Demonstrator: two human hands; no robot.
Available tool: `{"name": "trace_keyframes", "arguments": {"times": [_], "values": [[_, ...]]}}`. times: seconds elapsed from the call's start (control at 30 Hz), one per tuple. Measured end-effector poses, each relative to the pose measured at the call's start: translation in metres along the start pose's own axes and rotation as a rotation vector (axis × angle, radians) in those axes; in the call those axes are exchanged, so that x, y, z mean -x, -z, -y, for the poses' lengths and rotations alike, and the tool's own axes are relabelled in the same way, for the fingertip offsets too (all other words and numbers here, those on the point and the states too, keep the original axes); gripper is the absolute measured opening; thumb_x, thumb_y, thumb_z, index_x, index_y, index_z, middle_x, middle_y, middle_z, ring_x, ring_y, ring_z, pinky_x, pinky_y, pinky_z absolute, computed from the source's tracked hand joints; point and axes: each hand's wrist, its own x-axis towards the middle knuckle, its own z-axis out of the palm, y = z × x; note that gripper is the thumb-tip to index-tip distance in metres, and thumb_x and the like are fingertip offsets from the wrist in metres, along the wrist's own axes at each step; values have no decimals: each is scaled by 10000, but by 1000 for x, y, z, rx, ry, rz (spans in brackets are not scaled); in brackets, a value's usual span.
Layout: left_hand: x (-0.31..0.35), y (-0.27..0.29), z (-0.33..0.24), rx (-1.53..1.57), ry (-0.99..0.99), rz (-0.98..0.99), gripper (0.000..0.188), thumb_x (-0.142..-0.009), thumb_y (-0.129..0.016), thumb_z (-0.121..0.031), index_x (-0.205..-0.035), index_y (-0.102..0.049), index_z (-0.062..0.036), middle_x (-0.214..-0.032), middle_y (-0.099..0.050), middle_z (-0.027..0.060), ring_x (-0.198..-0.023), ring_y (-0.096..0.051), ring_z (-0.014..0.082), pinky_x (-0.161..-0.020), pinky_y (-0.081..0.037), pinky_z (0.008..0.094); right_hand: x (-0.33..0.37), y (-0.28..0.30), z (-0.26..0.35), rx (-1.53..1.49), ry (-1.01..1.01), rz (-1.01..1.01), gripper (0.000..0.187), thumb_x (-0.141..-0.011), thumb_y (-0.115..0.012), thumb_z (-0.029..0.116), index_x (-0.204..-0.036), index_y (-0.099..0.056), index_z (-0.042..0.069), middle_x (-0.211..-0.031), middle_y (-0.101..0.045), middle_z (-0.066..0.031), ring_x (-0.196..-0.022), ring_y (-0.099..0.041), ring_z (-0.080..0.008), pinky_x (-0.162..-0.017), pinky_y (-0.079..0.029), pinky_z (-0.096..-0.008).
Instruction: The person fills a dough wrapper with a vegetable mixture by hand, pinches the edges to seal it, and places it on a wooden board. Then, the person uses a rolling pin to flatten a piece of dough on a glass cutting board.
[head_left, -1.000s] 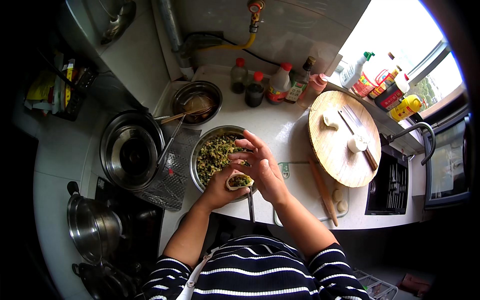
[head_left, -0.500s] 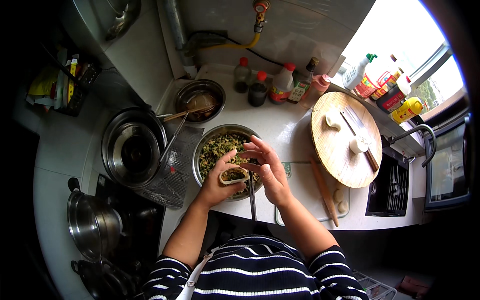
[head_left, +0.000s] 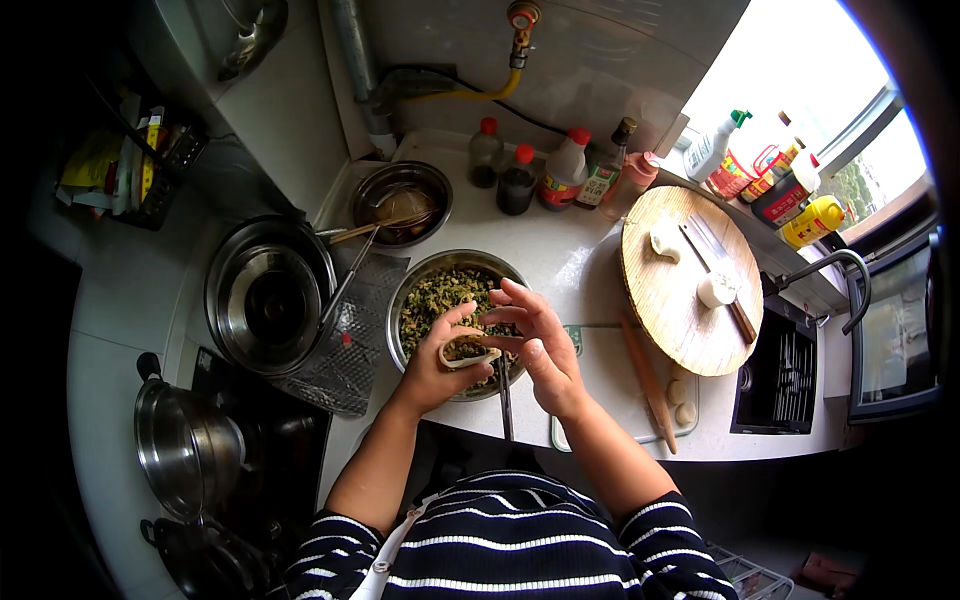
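Note:
Over a steel bowl (head_left: 392,335) of chopped green filling (head_left: 450,300), my left hand (head_left: 435,372) cups a pale dumpling wrapper (head_left: 480,360). Some filling shows inside the wrapper, which is curved up and still open at the top. Close on its right is my right hand (head_left: 545,360), fingers spread and bent, the thumb apart. Its fingertips come near the wrapper's edge; whether they touch it I cannot tell. A dark thin utensil (head_left: 505,400) leans out over the bowl's near rim.
To the right, a round woven board (head_left: 660,310) bears a folded dumpling (head_left: 665,242), a knife (head_left: 742,318) and a small white container (head_left: 716,290). A rolling pin (head_left: 650,385) lies by several dough pieces (head_left: 682,400). Bottles (head_left: 515,185) stand behind; a steel bowl with chopsticks (head_left: 440,215) sits back left.
The wrapper in my left hand has tilted and its opening looks narrower, with the near edge folded up more. My right hand has barely moved.

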Motion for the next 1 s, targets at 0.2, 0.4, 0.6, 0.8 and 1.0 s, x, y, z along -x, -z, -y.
{"name": "trace_keyframes", "arguments": {"times": [0.2, 0.4, 0.6, 0.8, 1.0], "values": [[-1, -2, -6, 55, 6, 16, 713, -754, -793, -52, -1337, -383, -33, -1144, -607, 75, -1062, -584, 142, -927, -471, 298, -1, 5, 0, 37, 78, -23, 653, -949, -540, 396, -1446, -333, 27, -1353, -391, -146, -1191, -488, -241, -1010, -436, -398], [-4, -5, -5, 31, 4, 3, 697, -757, -789, -59, -1327, -390, -32, -1158, -591, 77, -1075, -575, 147, -922, -473, 298, 3, 0, 1, 60, 101, 51, 685, -932, -563, 421, -1455, -326, 46, -1357, -369, -144, -1204, -483, -251, -1003, -443, -421], [-4, -6, -1, 35, -19, 7, 674, -760, -791, -71, -1312, -407, -25, -1171, -570, 66, -1053, -566, 134, -906, -473, 287, 4, 0, 3, 96, 79, 48, 679, -932, -564, 419, -1454, -329, 55, -1363, -358, -150, -1213, -477, -260, -1006, -441, -426], [1, -6, 0, 58, -15, 15, 488, -770, -774, -44, -1184, -514, -39, -1079, -603, 46, -997, -588, 120, -861, -494, 274, 6, -2, 5, 35, 123, 41, 652, -944, -557, 385, -1442, -334, 28, -1352, -373, -153, -1197, -491, -259, -999, -447, -420], [6, -7, -15, 209, 34, -21, 385, -761, -778, -24, -1074, -558, -59, -1024, -642, 46, -968, -612, 127, -850, -506, 268, -1, 5, 1, 358, 97, -132, 264, -827, -719, 93, -1074, -664, 17, -1022, -601, -114, -932, -623, -199, -820, -516, -314]]}}
